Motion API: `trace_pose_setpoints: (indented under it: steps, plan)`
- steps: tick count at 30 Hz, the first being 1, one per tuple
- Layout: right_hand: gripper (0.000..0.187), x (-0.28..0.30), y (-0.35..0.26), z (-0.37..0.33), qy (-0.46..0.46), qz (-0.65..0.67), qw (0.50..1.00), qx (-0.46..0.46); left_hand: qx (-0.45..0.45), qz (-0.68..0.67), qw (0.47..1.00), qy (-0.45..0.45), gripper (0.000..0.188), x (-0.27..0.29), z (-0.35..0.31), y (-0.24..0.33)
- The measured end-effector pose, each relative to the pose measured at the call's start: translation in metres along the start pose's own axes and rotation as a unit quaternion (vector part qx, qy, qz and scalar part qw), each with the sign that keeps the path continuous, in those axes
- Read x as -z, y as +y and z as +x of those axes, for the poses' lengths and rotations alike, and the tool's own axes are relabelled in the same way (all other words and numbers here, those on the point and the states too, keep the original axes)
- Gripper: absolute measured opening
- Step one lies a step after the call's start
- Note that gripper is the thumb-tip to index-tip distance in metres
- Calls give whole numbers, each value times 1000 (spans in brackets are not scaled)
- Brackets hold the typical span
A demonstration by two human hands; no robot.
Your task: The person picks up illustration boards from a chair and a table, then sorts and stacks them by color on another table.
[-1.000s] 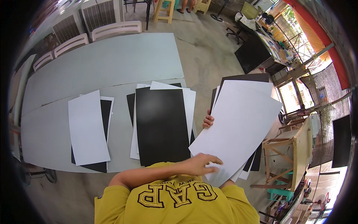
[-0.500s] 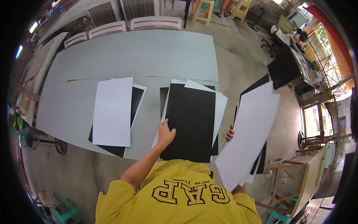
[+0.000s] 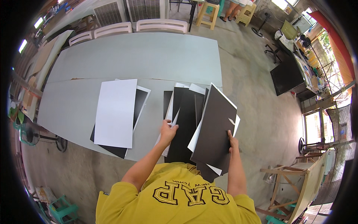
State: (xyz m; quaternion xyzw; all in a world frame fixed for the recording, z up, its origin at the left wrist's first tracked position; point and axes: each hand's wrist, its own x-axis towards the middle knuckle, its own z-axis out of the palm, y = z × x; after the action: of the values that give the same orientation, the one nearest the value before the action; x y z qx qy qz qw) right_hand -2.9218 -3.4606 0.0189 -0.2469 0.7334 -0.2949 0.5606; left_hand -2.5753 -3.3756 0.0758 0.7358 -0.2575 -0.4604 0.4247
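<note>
My right hand [image 3: 233, 143] grips a stack of black and white sheets [image 3: 214, 127] by its right edge, thumb over the black top face, which bears a small white mark. The stack is tilted above the right part of a middle pile. My left hand [image 3: 168, 132] is closed at that pile's left edge, fingers curled round the border of a black sheet [image 3: 182, 138]; a white sliver shows beside the thumb. White sheets [image 3: 169, 112] stick out under the black one. Farther left, apart from both hands, lies another pile with a white sheet [image 3: 115, 114] on top.
The piles lie on a long grey table [image 3: 138, 56]. White chairs [image 3: 161, 26] line its far side. A black desk [image 3: 289, 74] stands at the far right, a wooden frame [image 3: 298, 179] at the near right. A person's legs [image 3: 231, 11] show at the back.
My right hand has swung the sheet stack leftward from beside the table to over the middle pile, its black face now showing. My left hand stays at the pile's left edge.
</note>
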Motion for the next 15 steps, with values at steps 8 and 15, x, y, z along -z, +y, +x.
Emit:
trace_pose_setpoints:
  steps: [8, 15]
  plan:
    - [71, -4, 3, 6, -169, 171, 969, -52, 25, -184, 885, -427, 52, -46, -70, 97]
    - [38, 46, 18, 43, -608, 467, 641, -39, -250, 2, 635, -731, 53, -90, -161, 108]
